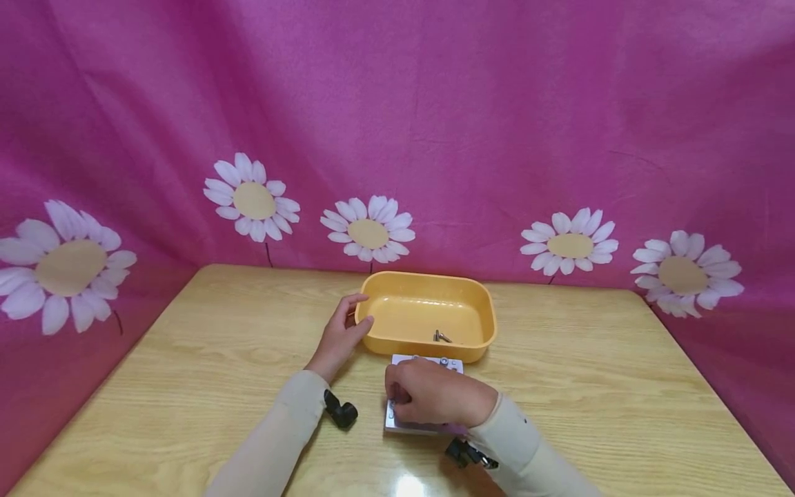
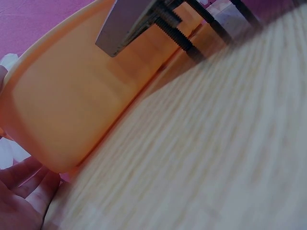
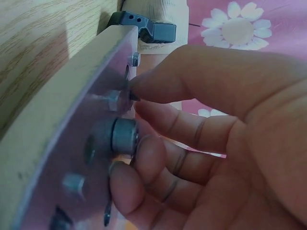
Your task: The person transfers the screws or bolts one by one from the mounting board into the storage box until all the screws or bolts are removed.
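Note:
At the left end of the yellow bin (image 1: pixel 428 347), my left hand (image 1: pixel 335 342) rests its thumb and fingers on the rim. In front of the bin, a metal plate (image 1: pixel 416 429) lies under my right hand (image 1: pixel 435 393). The right wrist view shows the thumb and index finger of my right hand (image 3: pixel 206 129) pinching a small metal piece, mostly hidden, at the plate face (image 3: pixel 98 129). Beside the fingertips a round bolt head (image 3: pixel 124 136) stands out from the plate. Threaded bolts (image 2: pixel 175 33) stick out beneath the plate (image 2: pixel 120 31) in the left wrist view.
A few small metal pieces (image 1: pixel 442 337) lie inside the bin near its front wall. Wooden table (image 1: pixel 248 345) surrounds the bin and plate. Behind it hangs a pink cloth (image 1: pixel 466 138) with white flowers. Black wrist mounts are on both sleeves.

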A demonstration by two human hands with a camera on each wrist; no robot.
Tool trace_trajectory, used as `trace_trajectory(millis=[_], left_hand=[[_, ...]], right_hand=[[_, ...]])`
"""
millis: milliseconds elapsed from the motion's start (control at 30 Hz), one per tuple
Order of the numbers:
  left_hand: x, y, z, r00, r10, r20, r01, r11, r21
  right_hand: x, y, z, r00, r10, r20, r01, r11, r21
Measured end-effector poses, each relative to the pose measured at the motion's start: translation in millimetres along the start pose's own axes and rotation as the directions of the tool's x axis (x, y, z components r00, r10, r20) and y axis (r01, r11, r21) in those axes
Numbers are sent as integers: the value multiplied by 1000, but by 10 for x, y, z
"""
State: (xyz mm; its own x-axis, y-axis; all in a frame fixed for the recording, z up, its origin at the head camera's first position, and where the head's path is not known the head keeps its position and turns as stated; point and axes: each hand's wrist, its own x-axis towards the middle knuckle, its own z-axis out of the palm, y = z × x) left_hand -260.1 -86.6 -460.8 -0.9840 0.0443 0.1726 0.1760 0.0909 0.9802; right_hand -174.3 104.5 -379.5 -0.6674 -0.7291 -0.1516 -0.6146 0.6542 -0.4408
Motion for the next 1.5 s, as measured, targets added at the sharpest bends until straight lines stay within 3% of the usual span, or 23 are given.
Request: trace_trajectory(millis=[800, 1100, 1500], left_hand=[[5, -10, 20, 1000, -4, -17, 5, 1000, 21], [9, -3, -1, 1000, -20, 7, 20, 1000, 2], [-157, 339, -11, 998, -39, 43, 37, 999, 36]], right_hand=[[10, -19, 23, 1000, 15, -2, -15, 1000, -16], [29, -10, 20, 1000, 29, 11, -29, 1000, -7], [23, 10, 32, 1000, -5, -21, 5, 1000, -17]])
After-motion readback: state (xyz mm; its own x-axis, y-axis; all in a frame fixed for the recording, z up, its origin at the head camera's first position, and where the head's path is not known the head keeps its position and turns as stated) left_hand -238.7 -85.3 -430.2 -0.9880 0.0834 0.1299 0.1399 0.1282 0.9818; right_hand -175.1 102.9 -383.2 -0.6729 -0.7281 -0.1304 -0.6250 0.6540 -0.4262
